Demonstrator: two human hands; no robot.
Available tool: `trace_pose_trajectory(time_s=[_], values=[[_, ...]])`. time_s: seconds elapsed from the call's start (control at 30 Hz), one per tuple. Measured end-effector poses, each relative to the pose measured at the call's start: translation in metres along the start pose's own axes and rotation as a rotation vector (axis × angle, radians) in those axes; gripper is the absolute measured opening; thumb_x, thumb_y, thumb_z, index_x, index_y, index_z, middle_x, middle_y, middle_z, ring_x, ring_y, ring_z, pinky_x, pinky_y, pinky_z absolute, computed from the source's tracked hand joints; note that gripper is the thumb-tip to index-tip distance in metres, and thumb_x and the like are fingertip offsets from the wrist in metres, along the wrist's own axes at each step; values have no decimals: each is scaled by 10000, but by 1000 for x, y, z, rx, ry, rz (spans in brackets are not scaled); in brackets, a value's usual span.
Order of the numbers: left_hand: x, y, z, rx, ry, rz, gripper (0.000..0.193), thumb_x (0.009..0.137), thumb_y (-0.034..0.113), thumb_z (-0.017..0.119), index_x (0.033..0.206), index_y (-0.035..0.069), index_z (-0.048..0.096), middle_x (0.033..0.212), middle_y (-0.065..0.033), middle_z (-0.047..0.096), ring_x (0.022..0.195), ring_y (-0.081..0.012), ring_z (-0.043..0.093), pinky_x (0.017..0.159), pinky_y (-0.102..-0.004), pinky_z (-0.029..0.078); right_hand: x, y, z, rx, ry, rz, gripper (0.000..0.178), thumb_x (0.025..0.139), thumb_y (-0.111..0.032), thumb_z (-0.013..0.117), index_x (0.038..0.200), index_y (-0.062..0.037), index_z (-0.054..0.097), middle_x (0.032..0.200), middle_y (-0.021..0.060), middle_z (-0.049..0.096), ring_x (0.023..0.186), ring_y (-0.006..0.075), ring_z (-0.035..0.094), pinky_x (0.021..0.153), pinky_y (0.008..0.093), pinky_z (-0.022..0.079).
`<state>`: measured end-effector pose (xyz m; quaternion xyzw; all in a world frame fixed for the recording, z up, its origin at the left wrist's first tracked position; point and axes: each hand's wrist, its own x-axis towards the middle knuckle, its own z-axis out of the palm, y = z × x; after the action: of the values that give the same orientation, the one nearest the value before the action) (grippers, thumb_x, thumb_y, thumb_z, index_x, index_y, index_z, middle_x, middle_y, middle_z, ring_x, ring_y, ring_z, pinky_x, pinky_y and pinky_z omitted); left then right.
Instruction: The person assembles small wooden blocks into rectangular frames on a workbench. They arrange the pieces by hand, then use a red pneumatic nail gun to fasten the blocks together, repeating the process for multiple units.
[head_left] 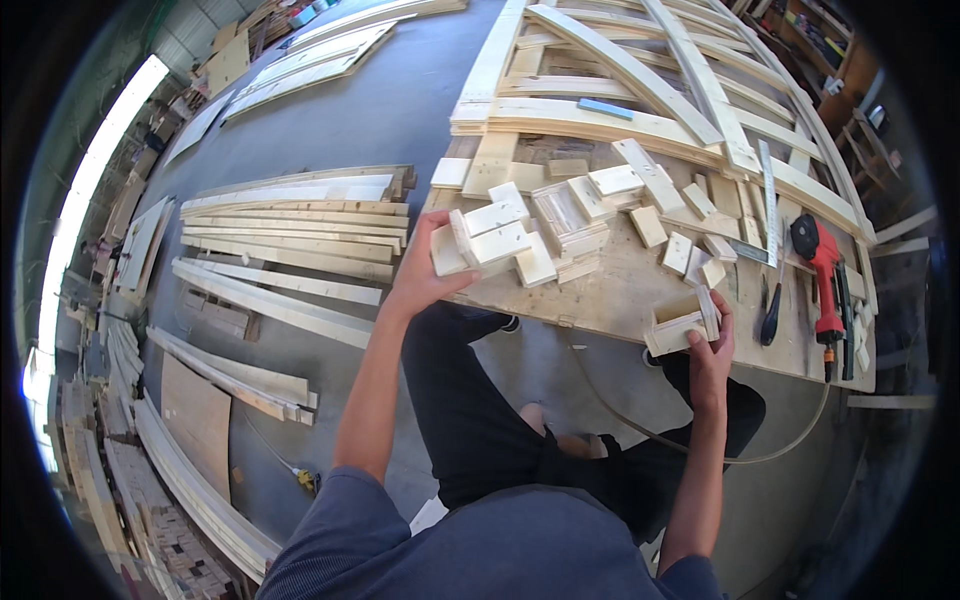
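Note:
My left hand point(412, 278) is closed around a few short pale wood blocks point(498, 243) at the table's left edge, thumb along their near side. Lower right, at the table's front edge, my right hand point(711, 358) grips a small group of wood blocks point(675, 333), one standing upright against the others. Whether these are joined cannot be made out. Between and beyond my hands, many loose wood blocks point(648, 226) lie heaped on the plywood tabletop point(620, 300).
A metal square point(769, 200), a dark-handled screwdriver point(771, 318) and a red power tool point(827, 275) with a hose point(740, 460) lie at right. Behind stands a slatted wood frame point(620, 125) bearing a blue strip point(605, 108). Long boards point(290, 240) lie on the floor at left.

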<state>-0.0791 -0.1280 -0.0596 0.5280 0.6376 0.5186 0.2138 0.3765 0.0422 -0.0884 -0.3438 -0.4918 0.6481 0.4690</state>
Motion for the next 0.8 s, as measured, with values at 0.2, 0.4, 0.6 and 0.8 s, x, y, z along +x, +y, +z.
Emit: trace_pose_trajectory(time_s=[0.2, 0.4, 0.6, 0.8], values=[[5, -2, 6, 42, 58, 61, 992, 755, 128, 1010, 1585, 93, 469, 1469, -112, 583, 1416, -255, 561, 1217, -417, 444, 4, -50, 31, -183, -125, -44, 979, 796, -219, 954, 1629, -51, 467, 1467, 126, 626, 1342, 229, 623, 1154, 385, 501], [4, 7, 6, -29, 26, -2, 1161, 754, 108, 1020, 1719, 132, 375, 1454, -123, 593, 1387, -269, 589, 1201, -428, 470, 74, -118, 134, -465, -504, -479, 853, 751, -252, 984, 1515, -74, 648, 1354, 104, 728, 1276, 227, 674, 1133, 399, 515], [1, 12, 3, 37, 52, -78, 1327, 750, 208, 1027, 1807, 163, 227, 1526, -156, 595, 1438, -315, 593, 1231, -464, 470, 134, -150, 258, -983, -996, -750, 868, 725, -252, 955, 1549, -173, 694, 1424, 154, 743, 1317, 332, 680, 1188, 435, 513], [-12, 33, -7, 10, 82, 16, 1254, 812, 182, 988, 1806, 135, 224, 1688, -190, 496, 1548, -329, 503, 1306, -498, 378, 151, -98, 267, -1122, -1231, -578, 876, 723, -262, 938, 1560, -192, 689, 1454, 180, 728, 1365, 374, 652, 1206, 453, 504]])
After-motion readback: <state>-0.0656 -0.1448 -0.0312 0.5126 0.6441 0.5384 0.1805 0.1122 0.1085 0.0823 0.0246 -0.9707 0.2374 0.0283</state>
